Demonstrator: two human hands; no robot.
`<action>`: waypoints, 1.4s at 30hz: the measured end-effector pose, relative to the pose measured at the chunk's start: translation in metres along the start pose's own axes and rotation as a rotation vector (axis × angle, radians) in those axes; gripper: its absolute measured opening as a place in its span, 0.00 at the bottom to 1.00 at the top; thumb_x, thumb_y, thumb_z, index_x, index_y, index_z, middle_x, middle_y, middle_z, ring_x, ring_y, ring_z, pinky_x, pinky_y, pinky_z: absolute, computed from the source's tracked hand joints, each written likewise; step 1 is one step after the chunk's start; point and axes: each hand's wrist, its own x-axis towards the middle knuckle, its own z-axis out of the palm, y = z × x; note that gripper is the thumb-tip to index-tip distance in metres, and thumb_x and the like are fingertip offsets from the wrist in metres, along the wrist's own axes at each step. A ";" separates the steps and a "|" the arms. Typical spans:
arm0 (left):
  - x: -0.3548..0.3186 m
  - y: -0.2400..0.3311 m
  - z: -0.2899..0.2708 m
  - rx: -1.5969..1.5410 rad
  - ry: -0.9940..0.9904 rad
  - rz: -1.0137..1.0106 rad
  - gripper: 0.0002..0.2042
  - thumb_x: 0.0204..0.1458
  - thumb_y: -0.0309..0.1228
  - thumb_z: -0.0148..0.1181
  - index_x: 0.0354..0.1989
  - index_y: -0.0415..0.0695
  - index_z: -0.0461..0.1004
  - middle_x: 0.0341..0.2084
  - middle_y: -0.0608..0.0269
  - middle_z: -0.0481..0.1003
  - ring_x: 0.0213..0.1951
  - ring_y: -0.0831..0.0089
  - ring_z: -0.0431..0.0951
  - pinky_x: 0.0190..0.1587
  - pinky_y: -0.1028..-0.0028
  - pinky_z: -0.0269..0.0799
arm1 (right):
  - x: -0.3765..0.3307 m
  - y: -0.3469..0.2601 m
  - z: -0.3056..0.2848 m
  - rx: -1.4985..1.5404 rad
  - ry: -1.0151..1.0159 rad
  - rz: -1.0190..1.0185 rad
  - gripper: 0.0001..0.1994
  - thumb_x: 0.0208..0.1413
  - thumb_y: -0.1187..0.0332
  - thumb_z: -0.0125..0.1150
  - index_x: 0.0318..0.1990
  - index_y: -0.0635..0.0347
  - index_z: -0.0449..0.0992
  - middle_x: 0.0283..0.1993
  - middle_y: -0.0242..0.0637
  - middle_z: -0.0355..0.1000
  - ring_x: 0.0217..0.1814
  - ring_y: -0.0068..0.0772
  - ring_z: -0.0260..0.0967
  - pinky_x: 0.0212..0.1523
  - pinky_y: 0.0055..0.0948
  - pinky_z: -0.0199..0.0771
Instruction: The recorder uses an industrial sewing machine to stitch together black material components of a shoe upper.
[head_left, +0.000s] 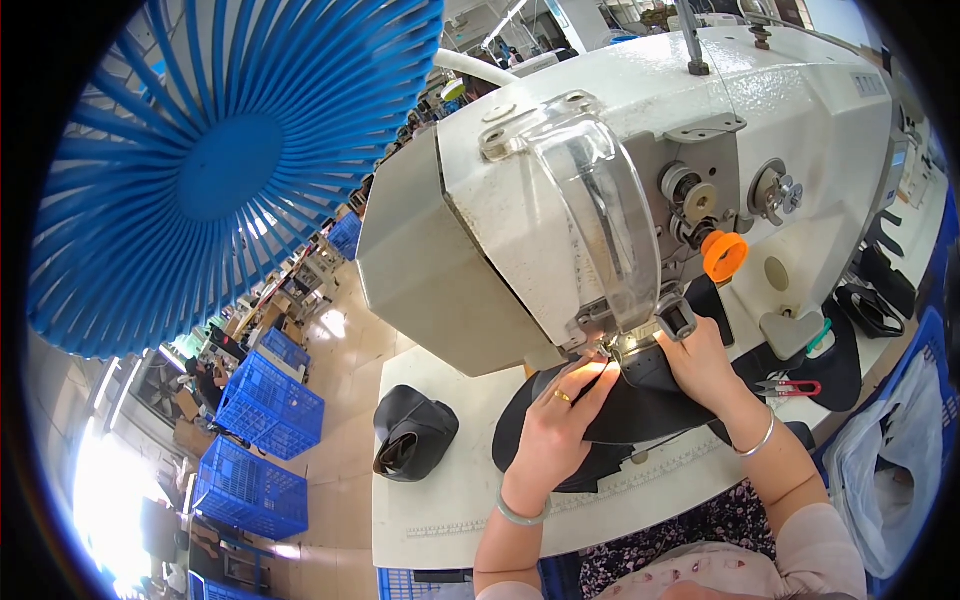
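A black leather piece [645, 408] lies curved under the lit needle area of a white sewing machine [475, 235]. My left hand [553, 430] holds its left part, fingertips close together beside the needle. My right hand [703, 370] grips the same piece on the right, with the thumb near the presser foot. Parts of the fingers on both hands are hidden by the leather and the machine. More dark material [590, 468] shows beneath the piece at the front. A folded black leather piece [425, 430] stands apart on the white table [400, 515], left of my left hand.
Red-handled thread snips [795, 388] lie right of my right hand, near more black pieces [875, 300]. A blue fan guard [230, 165] fills the upper left. Blue crates [255, 485] stand on the floor at left; a plastic-lined blue crate [900, 440] is at right.
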 end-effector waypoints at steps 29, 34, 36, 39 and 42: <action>0.001 -0.006 -0.002 -0.098 -0.007 0.008 0.33 0.23 0.09 0.51 0.48 0.40 0.74 0.45 0.57 0.70 0.53 0.54 0.71 0.51 0.65 0.71 | 0.015 0.015 -0.031 0.395 -0.472 0.183 0.12 0.53 0.66 0.62 0.26 0.64 0.70 0.17 0.24 0.63 0.18 0.13 0.55 0.18 0.20 0.57; 0.001 -0.007 0.000 -0.110 -0.005 0.011 0.33 0.23 0.09 0.51 0.47 0.39 0.74 0.44 0.56 0.71 0.53 0.53 0.71 0.51 0.65 0.71 | 0.012 0.017 -0.024 0.390 -0.368 0.203 0.15 0.54 0.65 0.60 0.20 0.64 0.67 0.18 0.22 0.61 0.21 0.13 0.51 0.20 0.21 0.51; 0.001 -0.006 0.001 -0.105 0.014 0.022 0.33 0.23 0.09 0.51 0.47 0.39 0.74 0.44 0.56 0.71 0.52 0.52 0.71 0.51 0.65 0.72 | 0.012 0.020 -0.021 0.376 -0.340 0.166 0.14 0.53 0.66 0.61 0.21 0.64 0.68 0.18 0.22 0.61 0.21 0.13 0.52 0.20 0.22 0.53; -0.001 -0.008 0.002 -0.079 0.025 0.037 0.33 0.22 0.09 0.52 0.47 0.38 0.74 0.44 0.56 0.71 0.52 0.52 0.72 0.50 0.64 0.72 | 0.012 0.020 -0.021 0.382 -0.337 0.179 0.14 0.52 0.66 0.62 0.21 0.64 0.69 0.19 0.23 0.63 0.21 0.13 0.52 0.20 0.22 0.54; 0.001 -0.005 0.003 -0.073 0.031 0.043 0.33 0.21 0.10 0.52 0.47 0.39 0.74 0.44 0.57 0.71 0.51 0.53 0.72 0.49 0.65 0.72 | 0.011 0.033 -0.019 0.315 -0.330 0.134 0.11 0.51 0.66 0.63 0.27 0.65 0.73 0.21 0.24 0.65 0.20 0.13 0.53 0.20 0.21 0.55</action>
